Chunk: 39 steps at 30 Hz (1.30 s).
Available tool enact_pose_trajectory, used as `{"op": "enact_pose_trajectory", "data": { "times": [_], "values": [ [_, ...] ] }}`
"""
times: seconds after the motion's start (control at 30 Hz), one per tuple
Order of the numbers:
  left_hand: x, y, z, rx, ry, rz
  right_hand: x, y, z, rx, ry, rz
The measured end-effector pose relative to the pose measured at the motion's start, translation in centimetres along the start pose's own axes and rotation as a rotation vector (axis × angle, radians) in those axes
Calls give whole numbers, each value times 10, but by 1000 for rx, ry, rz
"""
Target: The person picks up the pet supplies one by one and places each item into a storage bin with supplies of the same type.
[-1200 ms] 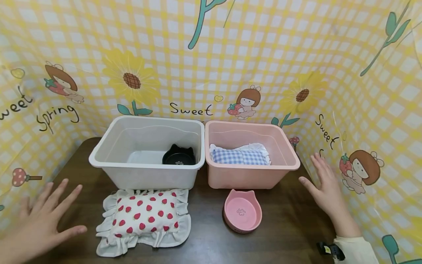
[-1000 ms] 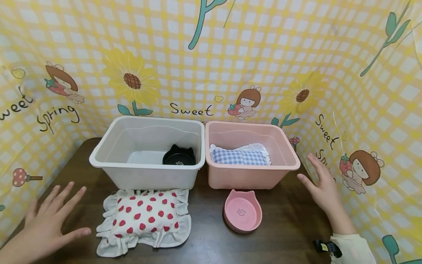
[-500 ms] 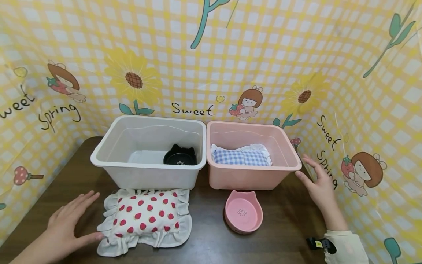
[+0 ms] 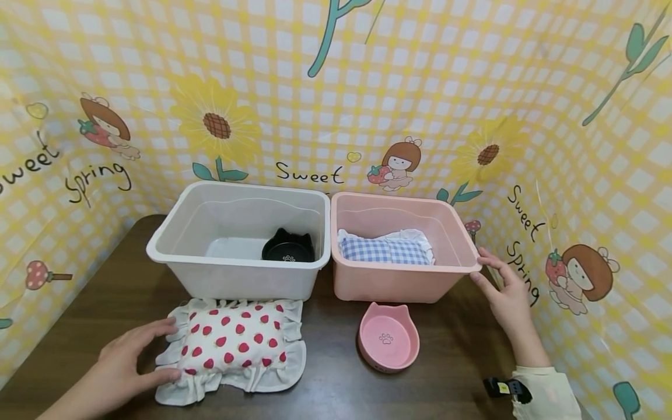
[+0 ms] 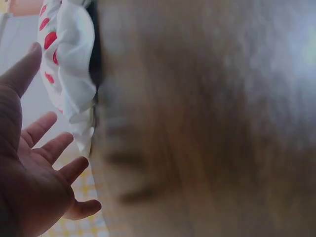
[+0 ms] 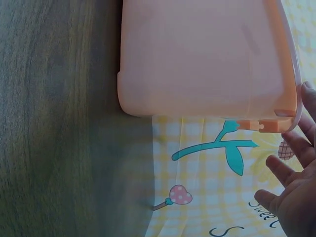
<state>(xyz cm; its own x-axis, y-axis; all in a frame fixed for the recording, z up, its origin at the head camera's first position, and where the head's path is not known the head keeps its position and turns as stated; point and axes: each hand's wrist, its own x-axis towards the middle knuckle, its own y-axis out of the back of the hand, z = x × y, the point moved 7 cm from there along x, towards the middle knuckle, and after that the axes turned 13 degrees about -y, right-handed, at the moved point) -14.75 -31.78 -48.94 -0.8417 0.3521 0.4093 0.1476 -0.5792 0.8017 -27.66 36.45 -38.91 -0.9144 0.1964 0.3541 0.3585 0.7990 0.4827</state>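
A small white pillow with red strawberries and a ruffled edge (image 4: 236, 338) lies on the table in the head view. My left hand (image 4: 118, 364) is at its left side, thumb and fingers apart, fingertips over the ruffle. The left wrist view shows the loosely spread fingers (image 5: 54, 145) beside that ruffle. My right hand (image 4: 509, 297) is at the right end of the pink bin (image 4: 388, 283), fingertips right at the rim corner. In the right wrist view its fingers (image 6: 298, 143) are spread along the bin's lip. A blue checked pillow (image 4: 385, 249) lies inside the pink bin.
Left of the pink bin stands a white bin (image 4: 247, 283) with a black cat-eared bowl (image 4: 289, 247) inside. A pink cat-eared bowl (image 4: 388, 338) sits on the dark wooden table (image 4: 336, 385) before the bins. A yellow checked cloth (image 4: 294, 105) hangs behind and at the sides.
My left hand has moved right to the strawberry pillow's left edge. My right hand has moved left to the pink bin's rim. The view has shifted slightly; bins, bowls and pillows keep their places.
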Motion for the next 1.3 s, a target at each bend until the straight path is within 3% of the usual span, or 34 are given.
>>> {"op": "enact_pose_trajectory", "data": {
  "times": [0.3,0.4,0.63,0.93,1.3],
  "values": [
    [5,-10,9,1,-6,6,1,-2,0,64,43,27],
    [5,-12,11,-5,12,7,-2,-3,-10,98,31,19],
    [8,-14,12,-24,105,-9,-8,-1,-30,137,6,11],
    [11,-14,12,-6,179,-10,-12,-1,-30,133,-34,52],
    [17,-13,11,-65,303,-38,-11,1,-28,126,-62,62]
  ]
}}
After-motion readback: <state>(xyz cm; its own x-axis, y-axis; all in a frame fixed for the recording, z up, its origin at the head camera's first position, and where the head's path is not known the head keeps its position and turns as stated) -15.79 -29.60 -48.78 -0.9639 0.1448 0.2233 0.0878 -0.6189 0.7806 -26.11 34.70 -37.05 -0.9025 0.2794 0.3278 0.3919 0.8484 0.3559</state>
